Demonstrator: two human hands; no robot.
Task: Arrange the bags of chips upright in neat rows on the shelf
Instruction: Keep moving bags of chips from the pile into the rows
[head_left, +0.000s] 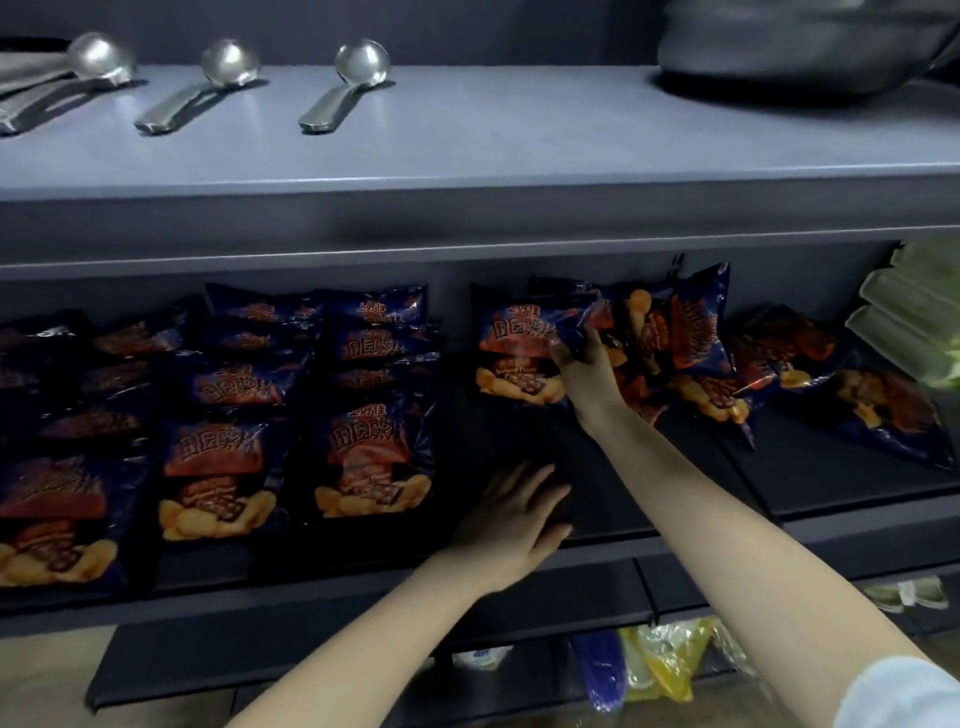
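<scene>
Dark blue chip bags with red and orange print fill the middle shelf. On the left, three rows of bags stand one behind another. On the right lies a loose pile of tilted bags. My right hand reaches into that pile and is shut on the corner of one chip bag. An upright bag stands just left of it. Over the bare shelf near the front edge hovers my left hand, holding nothing, fingers spread.
The upper grey shelf carries three metal ladles and a dark wok at the right. Green packets sit at the far right. Below, a lower shelf holds yellow and blue packets.
</scene>
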